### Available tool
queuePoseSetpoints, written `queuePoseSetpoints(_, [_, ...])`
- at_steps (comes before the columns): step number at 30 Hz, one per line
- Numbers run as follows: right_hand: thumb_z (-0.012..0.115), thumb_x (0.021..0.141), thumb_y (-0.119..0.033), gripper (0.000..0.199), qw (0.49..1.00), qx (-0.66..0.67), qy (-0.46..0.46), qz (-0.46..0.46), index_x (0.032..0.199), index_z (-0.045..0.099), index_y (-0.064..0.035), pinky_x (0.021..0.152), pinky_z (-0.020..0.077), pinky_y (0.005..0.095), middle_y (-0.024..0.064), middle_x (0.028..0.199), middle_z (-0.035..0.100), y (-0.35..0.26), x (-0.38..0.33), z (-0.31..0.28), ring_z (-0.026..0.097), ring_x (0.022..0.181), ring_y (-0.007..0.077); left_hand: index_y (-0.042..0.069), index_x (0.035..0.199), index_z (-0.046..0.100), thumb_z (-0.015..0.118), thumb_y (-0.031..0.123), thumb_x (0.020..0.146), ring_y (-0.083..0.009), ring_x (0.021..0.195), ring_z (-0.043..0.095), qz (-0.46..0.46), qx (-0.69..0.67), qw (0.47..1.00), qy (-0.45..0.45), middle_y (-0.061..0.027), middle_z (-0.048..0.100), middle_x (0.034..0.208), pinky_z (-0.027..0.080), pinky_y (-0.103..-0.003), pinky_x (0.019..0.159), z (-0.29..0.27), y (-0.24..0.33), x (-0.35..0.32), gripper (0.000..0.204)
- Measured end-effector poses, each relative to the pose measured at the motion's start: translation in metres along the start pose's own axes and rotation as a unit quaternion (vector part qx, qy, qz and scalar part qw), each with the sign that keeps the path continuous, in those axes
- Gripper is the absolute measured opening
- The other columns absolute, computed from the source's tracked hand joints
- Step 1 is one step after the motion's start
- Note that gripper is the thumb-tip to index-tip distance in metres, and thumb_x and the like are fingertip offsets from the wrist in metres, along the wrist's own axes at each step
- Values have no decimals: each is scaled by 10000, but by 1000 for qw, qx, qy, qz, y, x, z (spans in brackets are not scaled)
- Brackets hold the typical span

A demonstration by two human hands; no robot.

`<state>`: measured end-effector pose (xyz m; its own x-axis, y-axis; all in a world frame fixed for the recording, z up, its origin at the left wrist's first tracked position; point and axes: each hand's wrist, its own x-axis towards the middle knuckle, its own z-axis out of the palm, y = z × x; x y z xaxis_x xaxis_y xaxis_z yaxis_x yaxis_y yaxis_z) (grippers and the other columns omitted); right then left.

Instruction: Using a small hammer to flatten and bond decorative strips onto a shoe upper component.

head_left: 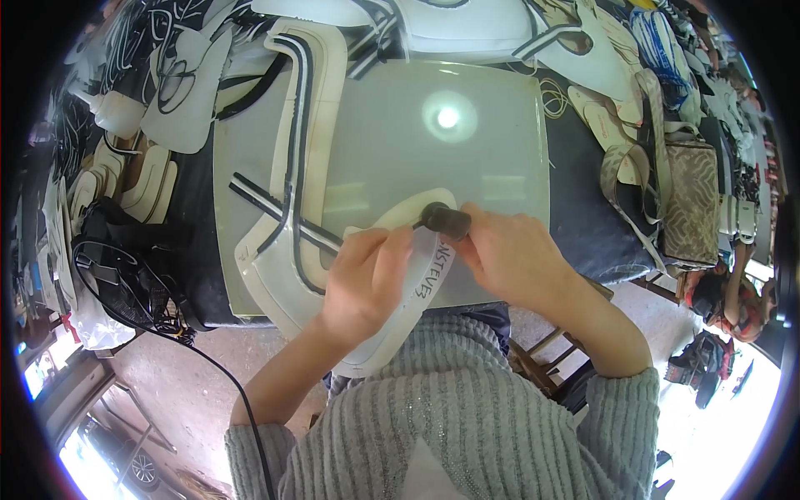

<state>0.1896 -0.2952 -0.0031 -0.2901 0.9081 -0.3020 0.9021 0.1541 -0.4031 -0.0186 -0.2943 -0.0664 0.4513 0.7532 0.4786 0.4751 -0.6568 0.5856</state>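
Note:
My left hand (pixel 364 279) presses down on a curved white shoe-part piece (pixel 398 218) that lies on the pale grey work board (pixel 467 167). My right hand (pixel 507 254) grips a small dark round-headed tool (pixel 444 218), whose head rests on the top of the white piece. Handwriting runs along the white piece between my hands. A larger white cut piece with black stripes (pixel 296 158) lies on the board just left of my left hand, with a striped strip (pixel 275 212) across it.
Piles of white and black shoe-part cutouts (pixel 175 75) crowd the dark table at the left and back. A patterned bag with a strap (pixel 690 196) sits at the right. A black cable and black bundle (pixel 125 275) hang at the left edge.

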Motion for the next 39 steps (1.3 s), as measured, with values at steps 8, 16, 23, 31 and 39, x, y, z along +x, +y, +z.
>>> queuePoseSetpoints(8, [555,986,-279,317,999,19,7,-27,863,523,11,507,501,460,177,667,641,-12,-1,7,648,589,386,-26,1036,608,737,-84,773,-257,777,640,19,55,998,12,-100,670,932,530,-346,651,4,2,-2,298])
queuePoseSetpoints(16, [559,976,-257,235,1000,14,1,5,955,556,-23,545,505,479,166,712,649,-6,1,12,649,626,386,-25,1064,613,736,-38,776,-286,839,626,-88,-13,995,37,-126,666,977,524,-354,692,-1,8,-2,314])
queuePoseSetpoints(23, [569,969,-231,194,998,26,-32,48,1039,592,-52,577,501,489,153,751,649,-10,2,4,644,665,389,-49,1085,573,747,-85,769,-272,813,646,-8,58,998,6,-116,695,954,527,-354,707,0,10,-11,362])
queuePoseSetpoints(31, [566,981,-291,334,999,23,19,-27,856,511,15,495,514,439,186,649,639,-14,2,14,657,577,376,-38,1038,578,751,-98,754,-281,779,645,-13,50,998,39,-114,684,936,525,-366,680,4,9,-11,339])
queuePoseSetpoints(39, [579,955,-186,163,997,48,-38,45,971,573,-24,575,489,502,165,722,648,-17,4,10,637,656,409,-31,1046,577,756,-93,748,-298,806,646,-50,42,996,55,-117,688,955,516,-383,717,-2,14,-18,353])
